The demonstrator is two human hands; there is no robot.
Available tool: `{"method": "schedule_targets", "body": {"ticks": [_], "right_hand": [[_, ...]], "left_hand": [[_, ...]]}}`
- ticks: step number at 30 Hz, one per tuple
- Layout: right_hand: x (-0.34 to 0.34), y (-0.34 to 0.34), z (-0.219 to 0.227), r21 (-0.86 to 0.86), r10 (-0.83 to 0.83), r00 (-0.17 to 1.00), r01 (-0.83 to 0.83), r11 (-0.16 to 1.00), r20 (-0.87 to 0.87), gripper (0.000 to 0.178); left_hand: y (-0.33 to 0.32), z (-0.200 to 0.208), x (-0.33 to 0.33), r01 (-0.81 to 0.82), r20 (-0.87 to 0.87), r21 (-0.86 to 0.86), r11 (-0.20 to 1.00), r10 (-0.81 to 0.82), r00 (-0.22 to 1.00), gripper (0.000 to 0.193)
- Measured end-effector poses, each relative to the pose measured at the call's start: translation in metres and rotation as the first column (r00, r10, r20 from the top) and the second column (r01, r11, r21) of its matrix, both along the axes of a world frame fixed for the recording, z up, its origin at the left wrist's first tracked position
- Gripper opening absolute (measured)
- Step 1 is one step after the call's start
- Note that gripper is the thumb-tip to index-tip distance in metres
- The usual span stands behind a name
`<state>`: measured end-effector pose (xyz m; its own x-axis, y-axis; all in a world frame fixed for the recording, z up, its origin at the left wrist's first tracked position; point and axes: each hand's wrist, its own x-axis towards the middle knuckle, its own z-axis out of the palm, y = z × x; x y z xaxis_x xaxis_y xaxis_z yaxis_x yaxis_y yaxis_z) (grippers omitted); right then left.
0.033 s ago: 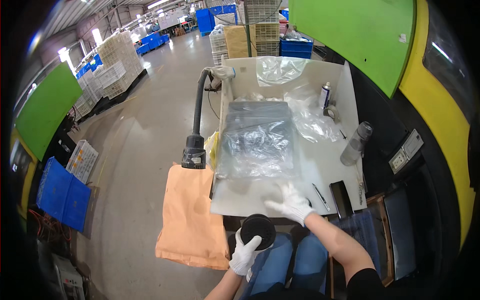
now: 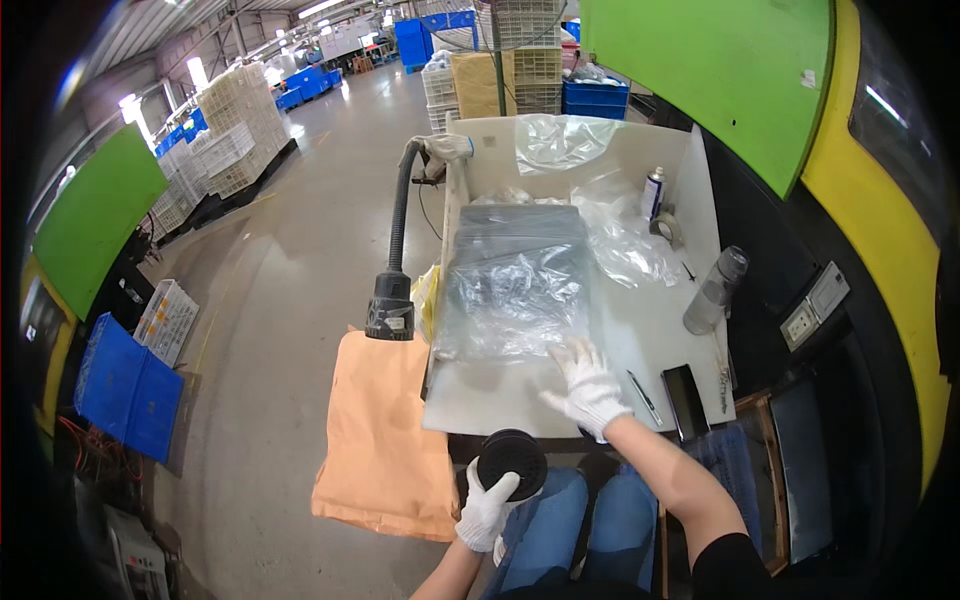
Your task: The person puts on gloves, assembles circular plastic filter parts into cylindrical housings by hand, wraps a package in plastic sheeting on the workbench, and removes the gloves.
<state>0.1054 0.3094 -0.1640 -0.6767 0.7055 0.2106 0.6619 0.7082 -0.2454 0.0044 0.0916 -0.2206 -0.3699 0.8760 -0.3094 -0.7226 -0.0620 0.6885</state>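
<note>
My left hand (image 2: pixel 485 510), in a white glove, grips a round black disc-shaped part (image 2: pixel 511 462) above my lap, with the thumb lying across its face. My right hand (image 2: pixel 587 388), gloved the same way, has its fingers spread over the front of the pale worktop (image 2: pixel 490 395). Its fingertips reach the near edge of a stack wrapped in clear plastic bags (image 2: pixel 520 285). Whether they touch the plastic, I cannot tell. Right of this hand lie a pen (image 2: pixel 644 397) and a black phone (image 2: pixel 685 402). A dark edge shows below my right wrist, too hidden to name.
A black flexible hose with a nozzle (image 2: pixel 390 308) hangs at the worktop's left side, above an orange-tan paper sack (image 2: pixel 385 440). On the right stand a clear bottle (image 2: pixel 716 290), a spray can (image 2: pixel 653 193) and a tape roll (image 2: pixel 664 229). Crumpled clear film (image 2: pixel 625 240) lies behind.
My right hand has moved slightly farther from me, toward the wrapped stack, its fingers still spread. My left hand holds the black part almost unmoved.
</note>
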Motion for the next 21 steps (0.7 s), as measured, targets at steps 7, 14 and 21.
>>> {"method": "schedule_targets", "body": {"ticks": [7, 14, 21], "right_hand": [[-0.017, 0.130, 0.004, -0.121, -0.245, 0.959, 0.263, 0.957, 0.143, 0.035], [0.000, 0.170, 0.025, -0.496, -0.404, 0.874, 0.234, 0.836, -0.269, 0.037], [0.000, 0.153, 0.024, -0.089, -0.236, 0.920, 0.219, 0.972, -0.313, 0.039]], "left_hand": [[-0.007, -0.008, -0.018, -0.055, -0.017, -0.069, 0.996, 0.054, 0.998, 0.059], [0.012, -0.027, -0.021, -0.016, -0.035, -0.021, 1.000, 0.015, 0.999, 0.055], [0.044, -0.001, -0.022, 0.011, -0.082, -0.086, 0.996, -0.018, 0.996, 0.066]]}}
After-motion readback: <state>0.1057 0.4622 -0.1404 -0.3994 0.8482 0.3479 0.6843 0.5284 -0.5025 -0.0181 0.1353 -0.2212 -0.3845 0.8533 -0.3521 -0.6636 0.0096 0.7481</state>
